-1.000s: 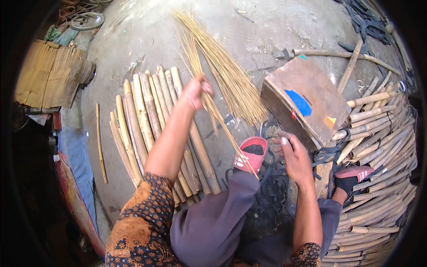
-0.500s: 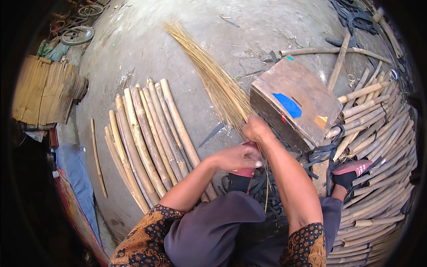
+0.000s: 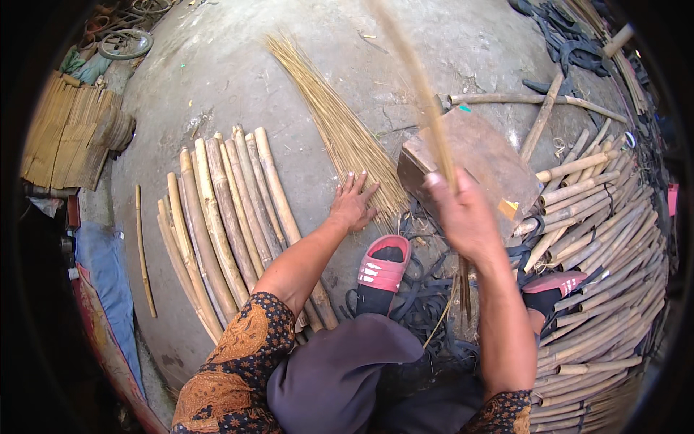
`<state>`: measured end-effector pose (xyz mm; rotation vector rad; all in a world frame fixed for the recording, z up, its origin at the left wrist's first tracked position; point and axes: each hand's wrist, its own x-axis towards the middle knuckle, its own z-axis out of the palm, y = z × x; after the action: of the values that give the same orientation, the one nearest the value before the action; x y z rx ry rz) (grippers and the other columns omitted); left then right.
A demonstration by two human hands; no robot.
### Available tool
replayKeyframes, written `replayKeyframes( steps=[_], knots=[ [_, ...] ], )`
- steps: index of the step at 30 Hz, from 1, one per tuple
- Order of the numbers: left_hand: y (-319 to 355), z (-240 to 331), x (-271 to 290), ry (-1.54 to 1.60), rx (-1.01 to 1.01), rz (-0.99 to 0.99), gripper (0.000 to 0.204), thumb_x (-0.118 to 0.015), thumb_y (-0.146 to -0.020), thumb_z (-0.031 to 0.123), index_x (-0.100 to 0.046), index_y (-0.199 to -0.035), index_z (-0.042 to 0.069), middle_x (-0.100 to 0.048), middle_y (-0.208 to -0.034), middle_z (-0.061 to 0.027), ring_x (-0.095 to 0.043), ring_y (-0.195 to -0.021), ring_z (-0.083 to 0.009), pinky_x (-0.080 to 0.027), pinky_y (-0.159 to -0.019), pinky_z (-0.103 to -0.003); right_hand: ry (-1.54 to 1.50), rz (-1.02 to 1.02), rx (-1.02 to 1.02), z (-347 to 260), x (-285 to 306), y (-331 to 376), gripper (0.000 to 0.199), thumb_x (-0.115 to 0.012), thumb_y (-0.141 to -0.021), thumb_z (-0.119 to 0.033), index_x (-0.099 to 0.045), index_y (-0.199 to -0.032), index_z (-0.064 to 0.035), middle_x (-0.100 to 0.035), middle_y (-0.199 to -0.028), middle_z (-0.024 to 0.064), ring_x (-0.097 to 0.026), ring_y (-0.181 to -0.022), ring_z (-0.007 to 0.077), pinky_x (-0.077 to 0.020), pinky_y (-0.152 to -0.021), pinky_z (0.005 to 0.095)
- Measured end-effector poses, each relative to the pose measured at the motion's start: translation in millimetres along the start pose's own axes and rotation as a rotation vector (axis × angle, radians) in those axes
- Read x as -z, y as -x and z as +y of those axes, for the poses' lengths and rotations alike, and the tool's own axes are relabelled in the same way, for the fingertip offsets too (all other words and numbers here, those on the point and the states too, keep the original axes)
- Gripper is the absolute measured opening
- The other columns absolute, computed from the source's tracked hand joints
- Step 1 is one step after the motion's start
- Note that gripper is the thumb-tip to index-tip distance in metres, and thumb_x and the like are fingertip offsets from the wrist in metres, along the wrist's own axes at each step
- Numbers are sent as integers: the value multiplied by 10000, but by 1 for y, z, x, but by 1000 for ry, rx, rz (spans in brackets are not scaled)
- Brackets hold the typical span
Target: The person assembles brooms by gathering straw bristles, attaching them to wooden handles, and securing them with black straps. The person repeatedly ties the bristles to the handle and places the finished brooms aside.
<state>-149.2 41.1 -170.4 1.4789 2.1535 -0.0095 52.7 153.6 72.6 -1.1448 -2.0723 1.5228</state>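
Note:
A loose bundle of thin straw-coloured sticks [image 3: 334,119] lies on the concrete, spread toward the far end. My left hand [image 3: 352,204] rests on its near end with fingers spread, pressing nothing else. Raised over a wooden box [image 3: 491,173], my right hand [image 3: 463,217] is closed round a smaller bunch of thin sticks [image 3: 418,69]. This bunch points up and away, blurred by motion, with its darker ends showing below my fist. A few loose strands hang beside those ends. Part of the box top is hidden behind my hand.
Bamboo poles [image 3: 217,195] lie side by side at left, with a short thin stick [image 3: 144,253] beyond them. Many bamboo pieces [image 3: 614,275] are piled at right. Black rubber strips [image 3: 426,296] lie around my pink sandal [image 3: 383,266]. A blue cloth [image 3: 108,282] lies at far left.
My right hand has lifted a bunch of sticks up and right, away from the bundle. My left hand has moved forward and flattened onto the remaining sticks.

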Motion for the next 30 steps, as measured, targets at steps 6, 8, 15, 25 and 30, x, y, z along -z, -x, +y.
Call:
replayKeyframes(
  steps=[6, 8, 15, 25, 30],
  knots=[
    [-7, -22, 12, 317, -34, 69, 773, -683, -967, 513, -414, -1614, 187, -314, -1695, -190, -263, -1570, -428, -280, -1258, -555, -396, 293, 346, -84, 65, 20, 305, -566, -1117, -337, -635, -1163, -44, -407, -645, -63, -370, -509, 31, -297, -450, 214],
    [-13, -21, 24, 715, 123, 133, 827, -708, -957, 529, -424, -1595, 86, -406, -1639, -232, -353, -1533, -426, -321, -1242, -513, -314, 385, 487, -100, 86, 27, 301, -625, -1089, -331, -689, -1087, -37, -510, -649, -66, -435, -518, 26, -329, -461, 211],
    [-55, 49, 77, 1049, -235, 489, 821, -647, -998, 580, -478, -1483, -61, -568, -1475, -236, -543, -1380, -335, -398, -1174, -435, -167, 580, 767, -98, 134, -1, 322, -556, -1125, -255, -689, -1262, 4, -377, -680, -54, -380, -565, 50, -299, -498, 229],
    [-35, 147, 184, 1374, -343, 439, 541, -450, -1125, 509, -577, -1408, 65, -574, -807, 4, -574, -710, -39, -483, -633, -198, -95, 501, 138, 68, 91, -59, 332, -619, -1080, -347, -714, -1007, -38, -579, -715, -39, -552, -655, 79, -459, -604, 269],
    [2, 231, 250, 1055, -650, 637, 641, -603, -1018, 636, -637, -1237, 35, -472, -731, 55, -482, -640, -47, -419, -557, -223, -88, 221, 183, 53, 82, -36, 392, -699, -1028, -362, -674, -1189, -5, -662, -844, 40, -597, -805, 132, -497, -756, 306]
  ],
)
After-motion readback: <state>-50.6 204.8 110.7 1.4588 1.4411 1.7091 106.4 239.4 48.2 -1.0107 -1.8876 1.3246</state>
